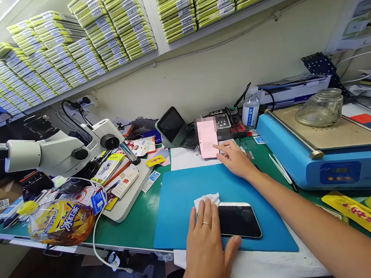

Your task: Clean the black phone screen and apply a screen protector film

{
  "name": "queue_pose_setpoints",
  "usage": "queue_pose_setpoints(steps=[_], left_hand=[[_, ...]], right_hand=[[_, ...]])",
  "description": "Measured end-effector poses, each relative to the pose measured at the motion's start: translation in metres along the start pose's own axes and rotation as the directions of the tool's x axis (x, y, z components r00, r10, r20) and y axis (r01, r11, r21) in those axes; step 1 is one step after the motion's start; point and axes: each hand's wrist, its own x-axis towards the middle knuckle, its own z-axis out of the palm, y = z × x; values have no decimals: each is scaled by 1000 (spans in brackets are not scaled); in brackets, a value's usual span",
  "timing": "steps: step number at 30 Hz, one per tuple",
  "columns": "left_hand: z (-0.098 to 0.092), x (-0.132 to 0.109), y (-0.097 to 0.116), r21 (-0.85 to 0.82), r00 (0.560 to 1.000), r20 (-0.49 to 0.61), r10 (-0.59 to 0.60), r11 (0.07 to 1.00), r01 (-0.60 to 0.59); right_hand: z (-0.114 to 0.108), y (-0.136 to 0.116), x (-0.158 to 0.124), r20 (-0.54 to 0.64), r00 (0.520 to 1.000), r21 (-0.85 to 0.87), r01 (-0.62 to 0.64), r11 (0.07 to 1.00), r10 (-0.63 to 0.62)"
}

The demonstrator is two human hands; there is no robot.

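My left hand (206, 240) lies flat, fingers stretched out, pressing a white wipe (209, 198) down at the left end of a dark-screened smartphone (239, 220). That phone lies face up on the blue mat (178, 194), its left end hidden under the hand and wipe. Farther back, my right hand (233, 158) reaches out, its index fingertip at the lower right of a second phone (207, 138) with a lit pink screen, partly blurred. The right hand's other fingers are loosely bent, with nothing held in them.
A microscope (61, 149) and a drink bottle (63, 221) stand at left. Right of the mat are tweezers (280, 168), a blue heating machine (330, 161) with a glass jar (320, 109), and a yellow packet (366, 218). Stacked yellow-green boxes (130, 19) fill the shelf above.
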Motion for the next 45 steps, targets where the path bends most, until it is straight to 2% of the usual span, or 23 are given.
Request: queue_pose_setpoints(steps=[5, 8, 11, 14, 17, 19, 21, 23, 26, 28, 31, 34, 36, 38, 41, 45], left_hand=[[7, 3, 41, -101, 990, 40, 132, 987, -127], [6, 3, 53, -138, 983, 73, 169, 978, -157], [4, -2, 43, -154, 978, 90, 190, 972, -175], [-1, -9, 18, -136, 979, 97, 179, 977, -165], [-6, -9, -5, -51, 994, 90, 67, 997, -63], [-7, -5, -9, -5, 998, 67, 9, 1000, -9], [-5, 1, -1, 1, 999, 45, 6, 1000, -6], [-1, 6, 16, -31, 999, 37, 39, 999, -37], [3, 11, 42, -121, 993, 59, 99, 988, -92], [2, 10, 50, -169, 990, 73, 123, 980, -109], [-3, 2, 42, -204, 989, 83, 125, 973, -106], [-10, -5, 18, -164, 993, 85, 78, 984, -63], [-12, -4, 3, -117, 997, 77, 27, 993, -18], [-13, 2, -3, -82, 998, 66, -18, 996, 24], [-9, 13, 10, -88, 998, 64, -16, 996, 21], [-1, 12, 42, -170, 991, 55, 121, 979, -110]], right_hand=[[0, 0, 1, -6, 1000, -7, -11, 1000, 11], [-1, 0, 1, -4, 1000, -8, -11, 1000, 11], [-1, 0, 1, 1, 1000, -3, -10, 1000, 10], [-1, 0, 1, 3, 1000, 7, -8, 1000, 8], [0, 0, 1, -3, 1000, 21, -6, 1000, 6], [0, 0, 0, -5, 1000, 29, -2, 1000, 2], [0, 0, 0, -6, 1000, 32, 2, 999, -2], [0, 0, 0, -6, 1000, 31, 8, 999, -8], [-1, 1, 1, -5, 1000, 24, 22, 999, -22], [0, 2, 1, -1, 1000, 17, 31, 999, -31], [1, 4, 2, -5, 999, 11, 37, 999, -37], [2, 5, 2, -17, 999, 10, 35, 999, -35], [2, 4, 2, -20, 999, 12, 35, 999, -34], [1, 3, 1, -17, 999, 15, 37, 999, -37], [0, 1, 1, -15, 999, 18, 45, 999, -45], [0, 1, 1, -34, 998, 17, 58, 998, -58]])
